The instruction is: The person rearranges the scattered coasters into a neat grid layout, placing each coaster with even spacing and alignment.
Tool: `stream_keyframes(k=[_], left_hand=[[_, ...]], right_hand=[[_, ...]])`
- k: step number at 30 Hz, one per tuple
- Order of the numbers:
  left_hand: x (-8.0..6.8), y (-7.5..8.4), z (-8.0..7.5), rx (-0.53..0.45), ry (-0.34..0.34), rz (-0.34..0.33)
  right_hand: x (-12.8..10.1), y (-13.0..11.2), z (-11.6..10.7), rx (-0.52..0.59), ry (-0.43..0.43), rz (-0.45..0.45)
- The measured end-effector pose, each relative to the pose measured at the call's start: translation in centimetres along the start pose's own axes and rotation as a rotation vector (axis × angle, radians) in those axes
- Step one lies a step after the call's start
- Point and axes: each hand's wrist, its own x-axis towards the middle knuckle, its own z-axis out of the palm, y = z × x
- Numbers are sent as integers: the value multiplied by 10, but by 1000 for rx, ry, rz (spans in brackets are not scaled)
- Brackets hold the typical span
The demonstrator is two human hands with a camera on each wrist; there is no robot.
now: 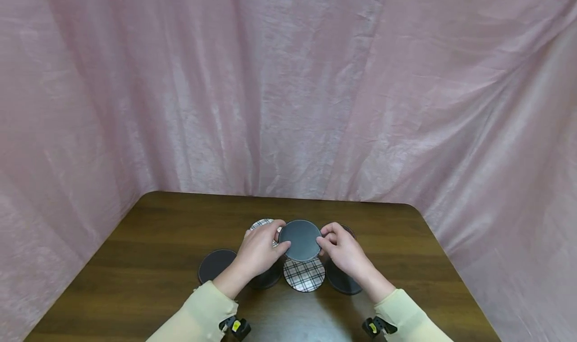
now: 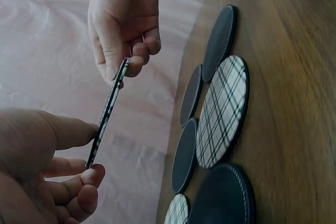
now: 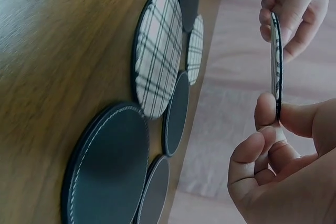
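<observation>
Between both hands, a round coaster [image 1: 300, 240] is held up above the table, its dark stitched side facing up. In the wrist views its underside shows plaid and it appears nearly edge-on. My left hand [image 1: 261, 249] pinches its left edge between thumb and fingers. The opposite edge is pinched by my right hand [image 1: 344, 252]. Below it lies a plaid coaster [image 1: 304, 275], with a dark coaster [image 1: 342, 279] partly under the right hand. Another dark coaster [image 1: 268, 278] is partly hidden by the left hand.
A dark coaster [image 1: 216, 264] lies left of the left wrist. Farther back are a plaid coaster [image 1: 261, 224] and a dark coaster [image 1: 349, 231], both partly covered by the hands. The wooden table [image 1: 180, 217] ends at a pink curtain [image 1: 288, 106].
</observation>
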Motion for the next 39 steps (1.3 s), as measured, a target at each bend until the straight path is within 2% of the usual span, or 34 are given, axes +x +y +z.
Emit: stream_keyframes(k=[18, 27, 39], left_hand=[[-11, -25, -27, -4, 25, -70], [-14, -32, -39, 2, 11, -100], [-15, -49, -52, 38, 24, -127]], right_hand=[[18, -17, 29, -21, -72, -55], [26, -24, 39, -38, -71, -68], [39, -38, 54, -53, -86, -85]])
